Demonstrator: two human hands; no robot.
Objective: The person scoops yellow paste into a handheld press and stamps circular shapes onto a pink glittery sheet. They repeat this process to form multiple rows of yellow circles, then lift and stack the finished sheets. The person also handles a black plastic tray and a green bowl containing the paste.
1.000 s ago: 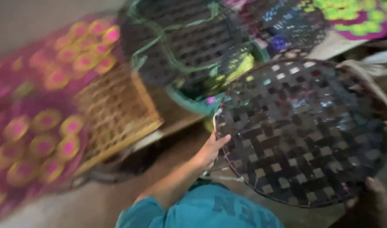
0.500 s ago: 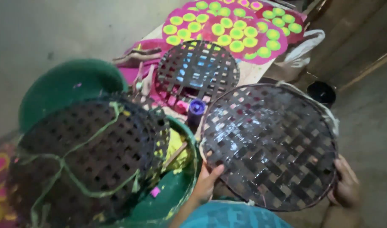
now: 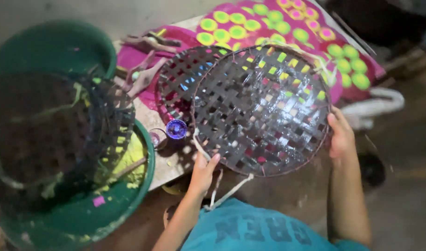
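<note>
I hold a round, flat woven tray (image 3: 262, 109) of dark glossy strips with both hands. My left hand (image 3: 203, 171) grips its near-left rim and my right hand (image 3: 341, 135) grips its right rim. A pale cord (image 3: 227, 190) hangs from the near rim. The tray is lifted over a second dark woven tray (image 3: 178, 83), which lies on a pink cloth. A small purple cap (image 3: 176, 128) sits on the low table just left of my left hand.
A green basin (image 3: 129, 204) at the left holds yellow powder and a dark woven basket (image 3: 50, 135). Another green basin (image 3: 50, 46) stands behind it. A pink cloth with yellow and green round discs (image 3: 287, 28) lies at the back. White item (image 3: 375, 109) at right.
The view has swung and the tray I hold has moved up and left over the second woven tray. Both hands keep their grip on its rim.
</note>
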